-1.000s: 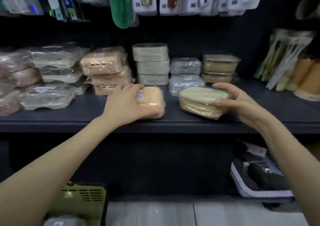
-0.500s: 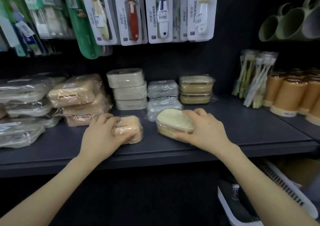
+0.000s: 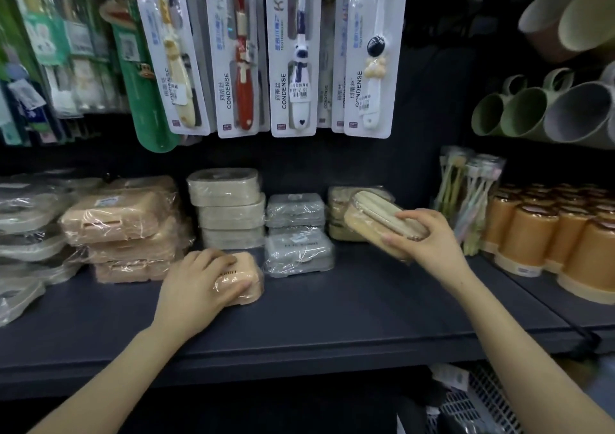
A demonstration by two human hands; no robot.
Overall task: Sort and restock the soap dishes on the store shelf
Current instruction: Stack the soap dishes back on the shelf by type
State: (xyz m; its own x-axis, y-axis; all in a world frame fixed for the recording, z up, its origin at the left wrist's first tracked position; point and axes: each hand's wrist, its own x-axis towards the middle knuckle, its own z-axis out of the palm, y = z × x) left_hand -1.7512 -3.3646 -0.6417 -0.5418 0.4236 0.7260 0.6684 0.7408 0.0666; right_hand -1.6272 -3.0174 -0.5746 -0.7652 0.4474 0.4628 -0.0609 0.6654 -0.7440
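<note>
Dark grey shelf (image 3: 332,317) holds most of the stock already sorted. Wrapped soap dishes stand in stacks by colour along the back: a peach stack (image 3: 123,230), a beige stack (image 3: 229,207), a grey stack (image 3: 296,230) and a yellow stack (image 3: 339,214).

Two dishes look left to place. The peach dish (image 3: 248,280) lies flat on the shelf just in front of its stack, with its long axis running left to right. The yellow dish (image 3: 372,220) is lifted and tilted against the yellow stack, lid up. Its long axis runs from that stack toward the front right.

The left hand (image 3: 196,287) grips the peach dish from above, fingers curled over it. The right hand (image 3: 429,240) grips the yellow dish by its near end.
</note>
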